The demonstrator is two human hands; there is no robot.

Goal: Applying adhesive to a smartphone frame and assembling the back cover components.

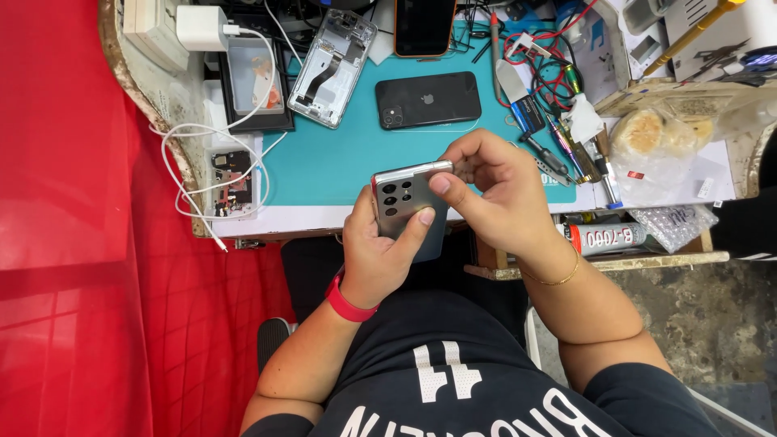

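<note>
A grey phone (402, 202), camera cluster facing up, was held above the near edge of the teal mat (324, 162), over the lap; the left hand (379, 251) was closed around its lower body, thumb laid across the back; the right hand (494, 194) was closed on its upper right corner, thumb pressed there. A black phone (427, 99) was seen lying flat further back on the mat; a bare phone frame (333, 57) lay tilted to its left; a glue tube (611, 237) rested at the right edge.
</note>
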